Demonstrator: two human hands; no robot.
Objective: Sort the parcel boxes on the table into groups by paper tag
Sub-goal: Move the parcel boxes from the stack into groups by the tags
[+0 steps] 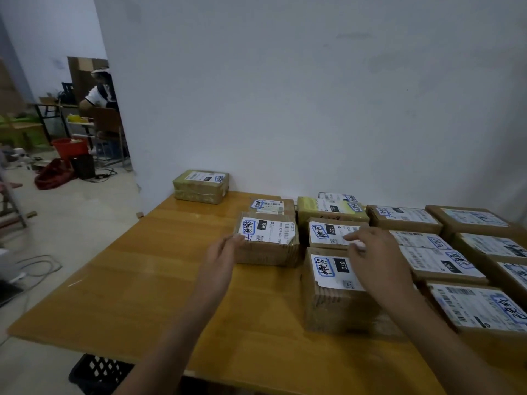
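Several brown parcel boxes with white paper tags lie on the wooden table (119, 280). My left hand (221, 252) touches the left side of a box tagged "15H" (268, 240), fingers loosely apart. My right hand (373, 252) hovers over a box tagged "150" (328, 232) and a box tagged "070" (328, 283), fingers stretched out, holding nothing. One taped box (201, 185) sits alone at the table's far left corner. More tagged boxes (445, 258) lie in rows to the right.
A white wall (313, 95) runs directly behind the table. A black crate (97, 372) stands on the floor under the front edge. Cables (37, 266) lie on the floor at left. Far left, a person sits at a desk beside a red bucket (71, 148).
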